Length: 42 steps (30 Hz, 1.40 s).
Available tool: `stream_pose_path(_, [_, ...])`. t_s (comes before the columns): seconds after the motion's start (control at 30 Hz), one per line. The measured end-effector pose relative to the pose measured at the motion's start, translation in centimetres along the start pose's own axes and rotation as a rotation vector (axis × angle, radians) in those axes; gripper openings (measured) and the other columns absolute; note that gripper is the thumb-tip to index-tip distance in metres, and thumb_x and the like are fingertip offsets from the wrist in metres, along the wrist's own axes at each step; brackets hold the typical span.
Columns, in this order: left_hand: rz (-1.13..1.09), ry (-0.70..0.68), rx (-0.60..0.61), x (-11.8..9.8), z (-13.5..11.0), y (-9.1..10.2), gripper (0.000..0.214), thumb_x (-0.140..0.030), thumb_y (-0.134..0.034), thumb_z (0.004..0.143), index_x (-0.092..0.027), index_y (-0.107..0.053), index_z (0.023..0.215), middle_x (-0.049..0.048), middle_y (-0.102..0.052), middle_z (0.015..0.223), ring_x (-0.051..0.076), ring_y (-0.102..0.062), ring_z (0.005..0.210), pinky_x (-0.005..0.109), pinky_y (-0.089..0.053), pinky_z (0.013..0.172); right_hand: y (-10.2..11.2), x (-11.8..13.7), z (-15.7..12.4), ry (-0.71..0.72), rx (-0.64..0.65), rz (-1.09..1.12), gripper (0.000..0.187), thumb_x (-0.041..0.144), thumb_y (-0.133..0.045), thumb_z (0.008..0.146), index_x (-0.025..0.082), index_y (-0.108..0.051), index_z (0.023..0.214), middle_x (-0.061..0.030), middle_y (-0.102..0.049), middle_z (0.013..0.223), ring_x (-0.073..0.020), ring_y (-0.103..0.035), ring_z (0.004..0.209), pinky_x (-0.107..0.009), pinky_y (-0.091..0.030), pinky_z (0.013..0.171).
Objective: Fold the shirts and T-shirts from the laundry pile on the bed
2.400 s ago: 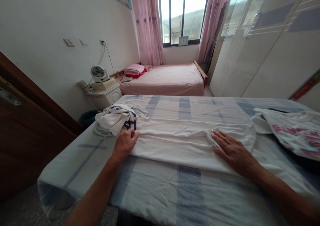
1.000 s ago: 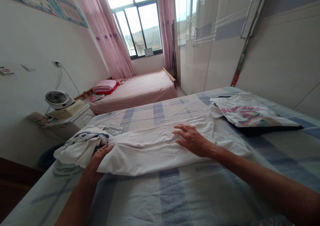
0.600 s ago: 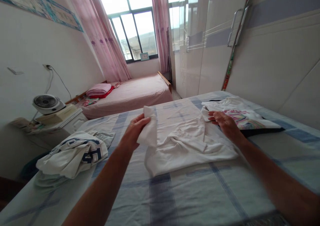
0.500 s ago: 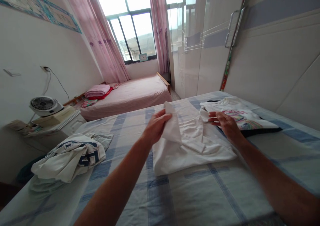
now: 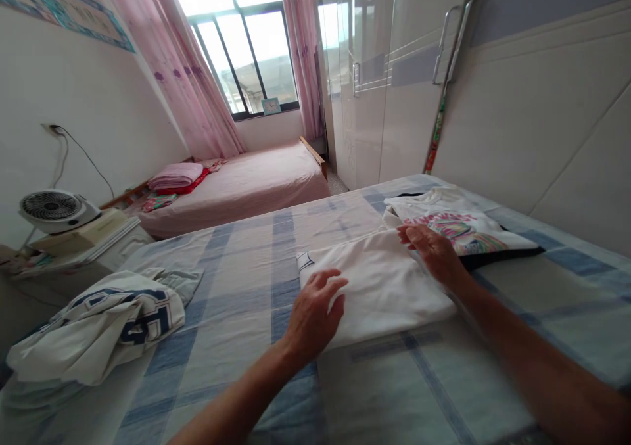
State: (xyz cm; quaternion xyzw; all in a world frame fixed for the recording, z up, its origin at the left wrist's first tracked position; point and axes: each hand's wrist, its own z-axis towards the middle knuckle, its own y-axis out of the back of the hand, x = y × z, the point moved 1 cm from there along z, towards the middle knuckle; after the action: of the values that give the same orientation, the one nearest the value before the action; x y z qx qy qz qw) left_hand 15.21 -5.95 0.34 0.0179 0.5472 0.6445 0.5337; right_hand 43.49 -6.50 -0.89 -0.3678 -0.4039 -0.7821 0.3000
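A white garment (image 5: 379, 290), folded into a rough rectangle, lies on the bed. A small dark-edged patch shows at its far left corner. Over its left side is my left hand (image 5: 318, 310), fingers apart and slightly curled, holding nothing. My right hand (image 5: 428, 251) is at the garment's far right edge with its fingers stretched out; nothing shows in its grasp. Just beyond it rests a white T-shirt (image 5: 458, 218) with a colourful print, lying on something dark.
The bed (image 5: 236, 313) has a blue-and-white checked sheet. A crumpled white garment with dark lettering (image 5: 108, 320) lies at left. Beyond stand a fan (image 5: 56, 207) on a cabinet, a pink bed (image 5: 246, 185) and a glossy wardrobe (image 5: 374, 90).
The flap my left hand held up now lies flat over the garment, and that hand has let go and come nearer. My right hand stays by the far right edge. The view has shifted right.
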Motion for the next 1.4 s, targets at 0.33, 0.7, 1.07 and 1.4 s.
stream_pose_path(0.33, [0.087,0.317,-0.06,3.9,-4.6,3.2,0.026,-0.024,-0.051,0.085,-0.018,-0.061,0.108,0.0103,-0.059,0.111,0.021,-0.062,0.095,0.037,-0.052,0.086,-3.6,2.3,2.6,0.43,0.334,-0.648,0.032,0.027,-0.042,0.087,0.017,-0.065,0.108,-0.0105,-0.064,0.114,-0.0242,-0.056,0.11,-0.039,-0.043,0.094])
stream_pose_path(0.7, [0.186,-0.135,0.291,0.8,-6.2,0.7,0.079,-0.066,-0.045,0.082,-0.024,-0.028,0.146,0.012,-0.024,0.154,0.033,-0.013,0.143,0.057,-0.013,0.113,-6.1,1.7,6.4,0.431,0.458,-0.949,0.023,0.021,-0.042,0.083,0.017,-0.065,0.083,-0.0097,-0.068,0.092,-0.023,-0.061,0.091,-0.036,-0.041,0.079])
stream_pose_path(1.07, [0.082,-0.056,0.281,0.7,-6.4,0.2,0.065,-0.065,-0.045,0.082,-0.027,-0.045,0.135,0.0123,-0.031,0.151,0.037,-0.019,0.14,0.065,-0.014,0.109,-8.3,3.1,5.3,0.483,0.305,-0.762,0.039,0.013,-0.038,0.082,0.016,-0.061,0.113,-0.0122,-0.063,0.117,-0.0242,-0.055,0.112,-0.039,-0.04,0.092])
stream_pose_path(1.4, [-0.275,0.627,-0.145,2.5,-4.3,2.0,0.048,-0.023,-0.054,0.075,-0.011,-0.047,0.121,0.012,-0.063,0.107,0.02,-0.063,0.088,0.031,-0.05,0.078,-17.4,11.1,3.0,0.307,0.639,-0.767,0.034,0.021,-0.044,0.085,0.021,-0.059,0.116,-0.0095,-0.062,0.116,-0.0198,-0.061,0.095,-0.03,-0.043,0.077])
